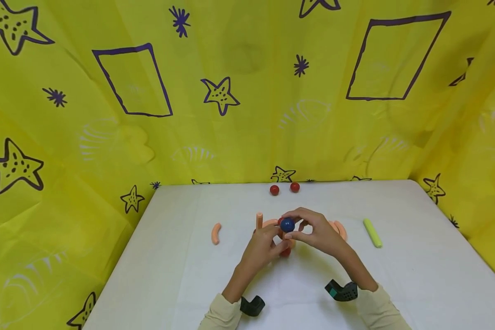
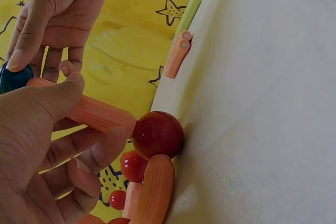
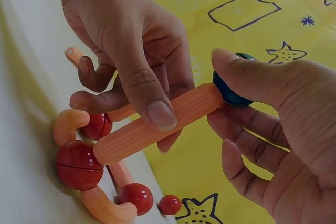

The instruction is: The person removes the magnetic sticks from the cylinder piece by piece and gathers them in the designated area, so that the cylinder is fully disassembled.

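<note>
Both your forearms reach forward from the near edge of the desk and meet over its middle. Your left hand (image 1: 261, 247) has thumb and fingers curled in a pinch, the thumb pressed on top. Your right hand (image 1: 318, 233) arches over from the right, thumb and fingertips (image 3: 231, 66) pinched together beside the left.

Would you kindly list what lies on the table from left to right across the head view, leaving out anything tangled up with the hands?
Curved orange piece → upright orange stick → left red ball → blue ball held in the hands → right red ball → green stick.
</note>
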The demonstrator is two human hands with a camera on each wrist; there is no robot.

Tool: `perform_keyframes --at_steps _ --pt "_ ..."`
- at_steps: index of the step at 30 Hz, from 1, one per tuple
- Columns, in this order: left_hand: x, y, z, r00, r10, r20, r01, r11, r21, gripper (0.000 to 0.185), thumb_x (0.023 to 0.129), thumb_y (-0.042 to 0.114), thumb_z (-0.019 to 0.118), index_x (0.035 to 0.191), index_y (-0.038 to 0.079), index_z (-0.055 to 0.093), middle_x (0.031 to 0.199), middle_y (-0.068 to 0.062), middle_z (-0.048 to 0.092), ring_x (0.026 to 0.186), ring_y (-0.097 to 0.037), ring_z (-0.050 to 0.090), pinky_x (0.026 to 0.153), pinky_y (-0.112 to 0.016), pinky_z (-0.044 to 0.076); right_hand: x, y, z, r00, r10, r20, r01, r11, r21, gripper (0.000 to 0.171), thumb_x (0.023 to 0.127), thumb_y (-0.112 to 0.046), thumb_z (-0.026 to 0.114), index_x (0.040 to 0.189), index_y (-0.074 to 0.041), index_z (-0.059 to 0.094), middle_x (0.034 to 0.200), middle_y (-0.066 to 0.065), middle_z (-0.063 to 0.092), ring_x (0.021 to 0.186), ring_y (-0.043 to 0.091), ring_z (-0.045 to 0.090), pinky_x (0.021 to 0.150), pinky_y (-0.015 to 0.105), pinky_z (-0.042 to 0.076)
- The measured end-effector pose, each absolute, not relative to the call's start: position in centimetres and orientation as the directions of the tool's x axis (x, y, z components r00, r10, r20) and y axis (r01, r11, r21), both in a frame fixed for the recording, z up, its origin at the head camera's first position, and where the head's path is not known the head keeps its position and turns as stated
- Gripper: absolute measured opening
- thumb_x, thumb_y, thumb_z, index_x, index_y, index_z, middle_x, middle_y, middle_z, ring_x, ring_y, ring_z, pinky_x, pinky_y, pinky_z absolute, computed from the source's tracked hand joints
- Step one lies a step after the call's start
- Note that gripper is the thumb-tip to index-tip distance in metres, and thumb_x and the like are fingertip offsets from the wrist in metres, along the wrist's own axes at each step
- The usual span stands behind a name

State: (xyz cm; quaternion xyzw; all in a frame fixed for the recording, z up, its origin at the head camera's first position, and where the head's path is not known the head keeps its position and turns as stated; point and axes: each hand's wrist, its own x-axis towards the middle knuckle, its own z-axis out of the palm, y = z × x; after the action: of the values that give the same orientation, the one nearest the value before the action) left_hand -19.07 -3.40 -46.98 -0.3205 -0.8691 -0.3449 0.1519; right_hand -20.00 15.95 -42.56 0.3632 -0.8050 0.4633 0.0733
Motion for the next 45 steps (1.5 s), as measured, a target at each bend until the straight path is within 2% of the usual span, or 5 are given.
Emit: perform_keyframes --at_steps 13,25,36,42,45 --pt "-19.0 -3.1 -47.1 -0.75 0.426 0.506 0.653 0.601 0.461 0.016 0.083 0.031 0.064 0.081 0.016 0.06 0.076 0.004 0.058 0.059 -0.001 0.042 0.049 -0.007 0.033 -19.9 16.1 -42.4 -0.73 -0.523 0.44 -0.654 0.345 -0.673 0.04 0.078 -0.023 0.07 0.114 -0.013 0.059 0.105 -0.009 0.059 0.091 0.009 0.056 0.066 0.027 0.048" --pt "-19.0 -3.0 -46.8 -0.745 0.427 0.513 0.655 0.613 0.441 0.014 0.081 0.029 0.067 0.084 0.015 0.064 0.075 0.006 0.059 0.06 -0.002 0.043 0.051 -0.008 0.032 -19.7 15.7 -42.5 -0.723 -0.468 0.508 -0.684 0.379 -0.624 0.037 0.076 -0.021 0.072 0.11 -0.013 0.061 0.101 -0.008 0.059 0.084 0.01 0.059 0.061 0.025 0.048" --pt "-19.2 -3.1 -47.0 -0.741 0.44 0.507 0.662 0.603 0.444 0.015 0.081 0.03 0.065 0.085 0.016 0.062 0.078 0.009 0.059 0.059 0.001 0.044 0.049 -0.006 0.033 -18.1 14.5 -39.7 -0.781 -0.321 0.535 -0.624 0.421 -0.658 0.04 0.073 -0.006 0.073 0.11 0.001 0.057 0.095 0.009 0.06 0.071 0.018 0.059 0.062 0.028 0.051" --pt "-19.1 -3.1 -46.9 -0.738 0.434 0.517 0.663 0.608 0.436 0.017 0.081 0.032 0.065 0.087 0.016 0.064 0.077 0.009 0.06 0.06 0.0 0.046 0.051 -0.005 0.034 -18.5 14.4 -39.9 -0.848 -0.236 0.474 -0.528 0.445 -0.724 0.04 0.076 -0.007 0.07 0.113 0.001 0.056 0.101 0.012 0.06 0.077 0.022 0.061 0.065 0.028 0.052" --pt "-19.1 -3.2 -47.0 -0.741 0.431 0.515 0.66 0.607 0.443 0.017 0.082 0.032 0.065 0.087 0.016 0.065 0.076 0.01 0.059 0.058 0.001 0.044 0.049 -0.006 0.033 -20.1 14.9 -41.6 -0.89 -0.167 0.424 -0.453 0.426 -0.783 0.04 0.078 -0.016 0.07 0.114 -0.005 0.056 0.101 0.01 0.06 0.077 0.02 0.062 0.064 0.026 0.051"
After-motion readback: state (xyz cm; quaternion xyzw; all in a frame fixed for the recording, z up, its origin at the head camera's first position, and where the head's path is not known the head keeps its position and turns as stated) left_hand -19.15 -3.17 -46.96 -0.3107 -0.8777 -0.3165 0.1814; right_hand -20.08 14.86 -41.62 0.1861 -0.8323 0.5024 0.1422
